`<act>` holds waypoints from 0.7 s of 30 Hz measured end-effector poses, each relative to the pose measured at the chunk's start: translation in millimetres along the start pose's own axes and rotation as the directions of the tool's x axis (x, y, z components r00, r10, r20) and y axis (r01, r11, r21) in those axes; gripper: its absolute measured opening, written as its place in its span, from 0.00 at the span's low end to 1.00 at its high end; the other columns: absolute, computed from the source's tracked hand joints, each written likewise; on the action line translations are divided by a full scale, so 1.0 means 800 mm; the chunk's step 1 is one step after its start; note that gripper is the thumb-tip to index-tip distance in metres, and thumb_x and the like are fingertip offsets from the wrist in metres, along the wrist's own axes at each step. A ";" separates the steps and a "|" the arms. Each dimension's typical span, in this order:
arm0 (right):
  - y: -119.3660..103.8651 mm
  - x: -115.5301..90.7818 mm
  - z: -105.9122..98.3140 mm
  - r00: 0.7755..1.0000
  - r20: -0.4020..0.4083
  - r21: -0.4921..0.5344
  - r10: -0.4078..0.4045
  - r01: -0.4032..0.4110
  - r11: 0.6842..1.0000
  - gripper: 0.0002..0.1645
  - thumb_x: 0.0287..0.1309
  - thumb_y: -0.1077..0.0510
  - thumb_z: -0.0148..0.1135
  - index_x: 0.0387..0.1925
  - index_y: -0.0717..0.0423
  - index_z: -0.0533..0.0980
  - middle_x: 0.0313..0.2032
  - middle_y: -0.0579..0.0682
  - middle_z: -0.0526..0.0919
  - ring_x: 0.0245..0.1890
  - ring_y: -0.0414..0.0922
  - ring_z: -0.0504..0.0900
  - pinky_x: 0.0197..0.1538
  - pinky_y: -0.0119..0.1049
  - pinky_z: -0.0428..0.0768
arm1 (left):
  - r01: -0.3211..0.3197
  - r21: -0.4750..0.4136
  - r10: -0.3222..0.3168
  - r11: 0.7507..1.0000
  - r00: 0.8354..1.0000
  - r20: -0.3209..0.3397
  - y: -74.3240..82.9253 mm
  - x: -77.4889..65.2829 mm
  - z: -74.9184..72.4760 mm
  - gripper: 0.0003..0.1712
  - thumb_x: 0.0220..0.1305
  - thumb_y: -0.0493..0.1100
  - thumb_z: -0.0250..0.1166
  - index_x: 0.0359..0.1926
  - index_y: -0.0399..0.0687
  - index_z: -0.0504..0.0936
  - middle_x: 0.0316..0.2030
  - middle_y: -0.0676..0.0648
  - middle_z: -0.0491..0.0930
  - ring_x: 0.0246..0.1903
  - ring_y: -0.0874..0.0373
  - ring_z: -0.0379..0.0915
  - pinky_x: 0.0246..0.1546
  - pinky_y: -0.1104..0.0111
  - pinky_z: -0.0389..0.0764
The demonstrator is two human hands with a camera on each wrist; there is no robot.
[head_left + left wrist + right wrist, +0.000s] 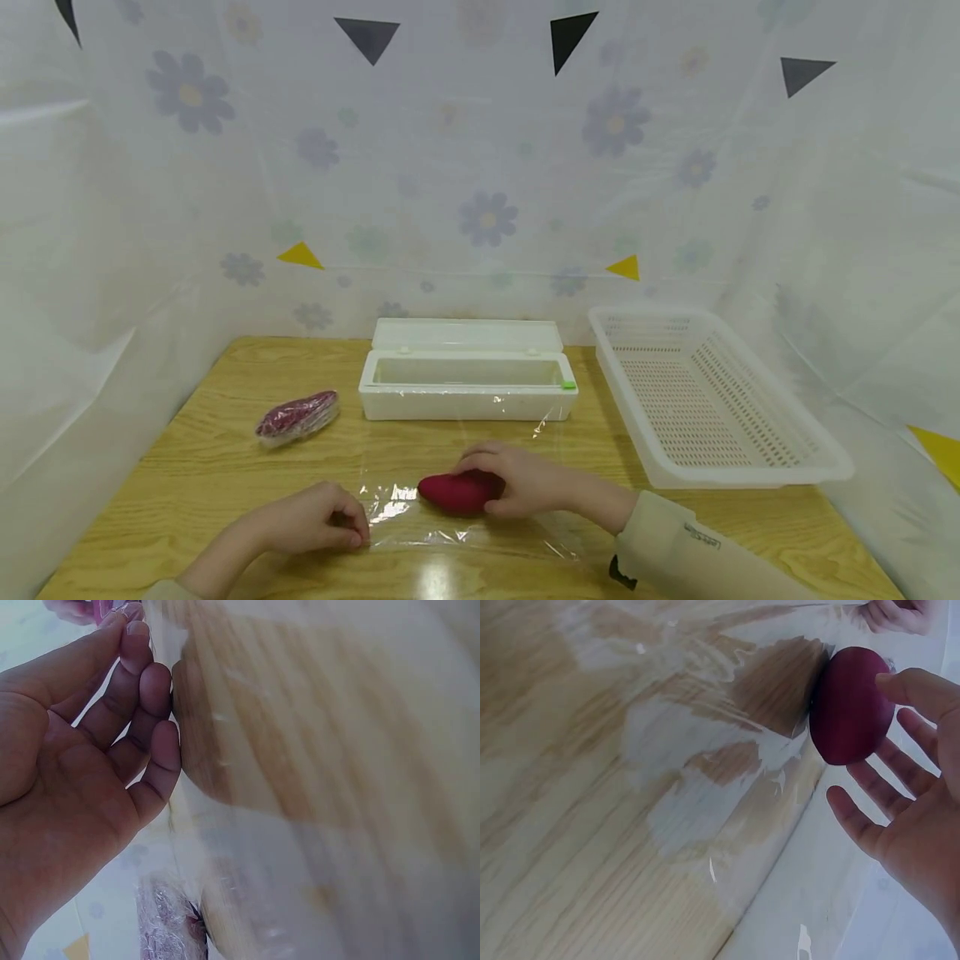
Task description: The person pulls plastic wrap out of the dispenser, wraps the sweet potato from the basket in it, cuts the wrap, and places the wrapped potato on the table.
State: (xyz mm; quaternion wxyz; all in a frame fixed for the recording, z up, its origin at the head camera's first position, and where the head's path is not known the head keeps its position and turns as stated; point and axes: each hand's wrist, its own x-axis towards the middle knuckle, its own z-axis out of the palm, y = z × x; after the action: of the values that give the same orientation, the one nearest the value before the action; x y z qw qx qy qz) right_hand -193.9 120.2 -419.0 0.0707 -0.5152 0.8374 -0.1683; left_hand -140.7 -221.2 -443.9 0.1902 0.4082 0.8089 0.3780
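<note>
sweet potato (457, 495) on clear film (393, 507) spread in front of the white box (468, 406). held in right hand (521, 481), thumb and fingers round one end; near-left edge of film pinched in left hand (318, 518). looks like placing step, ahead of wrapping, with wrapped potato (298, 417) left of box. probably next: release right grip, fold film edge over, pull snug.

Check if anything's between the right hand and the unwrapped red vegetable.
Nothing visible: the right hand touches the red vegetable directly. The clear film lies beneath the vegetable, not between the two.
</note>
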 end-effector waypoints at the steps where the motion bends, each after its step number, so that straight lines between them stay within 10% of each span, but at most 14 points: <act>1: 0.001 -0.003 -0.001 1.000 -0.008 -0.002 0.005 -0.005 1.000 0.35 0.48 0.59 0.66 0.60 0.47 0.69 0.59 0.48 0.71 0.59 0.43 0.70 0.60 0.37 0.71 | -0.003 0.003 0.003 1.000 1.000 -0.001 0.000 0.000 0.000 0.06 0.64 0.44 0.61 0.35 0.50 0.83 0.30 0.57 0.82 0.28 0.74 0.72 0.30 0.75 0.77; 21: 0.016 -0.110 -0.006 0.980 -0.186 -0.066 -0.076 0.065 0.996 0.25 0.50 0.60 0.68 0.51 0.49 0.75 0.49 0.40 0.76 0.49 0.38 0.76 0.52 0.33 0.77 | 0.006 -0.030 -0.006 1.000 1.000 0.005 0.000 0.001 0.000 0.06 0.64 0.44 0.60 0.35 0.53 0.83 0.31 0.61 0.81 0.30 0.74 0.73 0.32 0.74 0.77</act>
State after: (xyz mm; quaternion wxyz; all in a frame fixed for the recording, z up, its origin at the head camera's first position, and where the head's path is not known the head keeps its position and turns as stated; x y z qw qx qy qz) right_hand -165.7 204.3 -424.1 -0.0304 -0.5283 0.8261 -0.1937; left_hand -141.0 -220.3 -444.1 0.1993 0.4036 0.8040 0.3884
